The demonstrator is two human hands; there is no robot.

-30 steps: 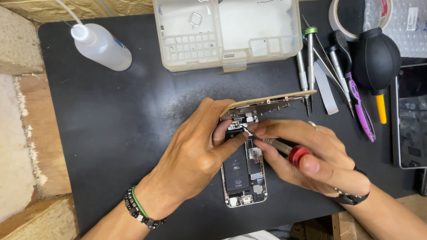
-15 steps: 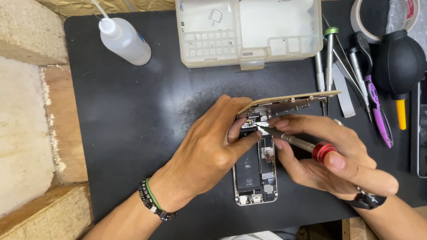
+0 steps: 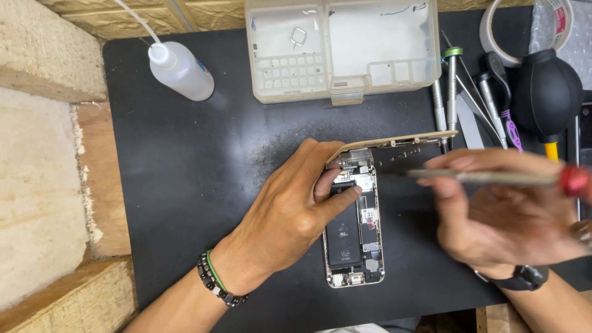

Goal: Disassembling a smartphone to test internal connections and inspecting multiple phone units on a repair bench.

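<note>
My left hand (image 3: 290,213) pinning the open phone (image 3: 356,246), right hand (image 3: 499,216) gripping a screwdriver (image 3: 487,177) (blurred) at three o'clock, bottle (image 3: 180,69) at eleven.

Scene is lit evenly and brightly from above; only soft, short shadows are cast under the left hand (image 3: 290,216) on the black mat (image 3: 185,172). Mild glare is seen on the clear plastic case (image 3: 342,49) at top centre. The right hand (image 3: 499,216) and screwdriver (image 3: 487,178) at right are smeared by motion blur. The rest is held sharp. Slight wide-angle bending is noted at edges.
</note>
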